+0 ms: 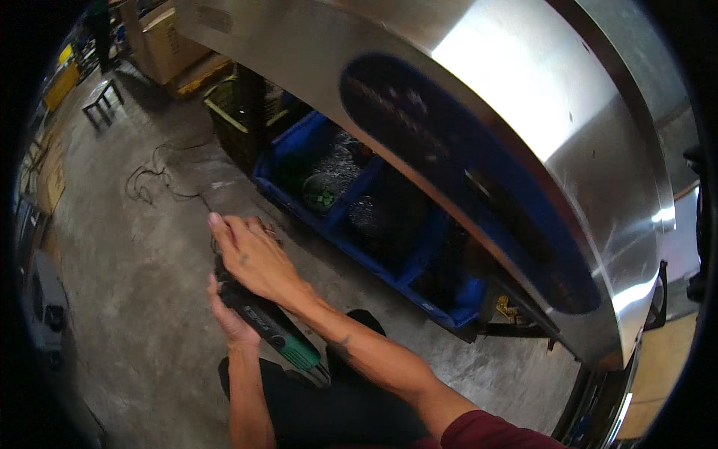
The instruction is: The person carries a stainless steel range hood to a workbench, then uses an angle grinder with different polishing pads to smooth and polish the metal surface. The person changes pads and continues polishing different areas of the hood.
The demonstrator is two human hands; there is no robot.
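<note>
A green and black angle grinder [269, 329] is held low in front of my legs, its green end pointing back toward me. My left hand [230, 318] grips the black front part of its body from the left and below. Across the front end of the tool lies my right hand [258, 258], its fingers bent over the head. The grinder's head and whatever is fitted there are hidden under the right hand.
A large stainless steel panel [284, 45] with a dark blue oval rises at the right. Beneath it stand blue bins [336, 232] and a yellow-green crate [228, 131]. A black cord [161, 176] lies on the concrete floor, with a small stool [101, 97] farther back and cardboard boxes [168, 45].
</note>
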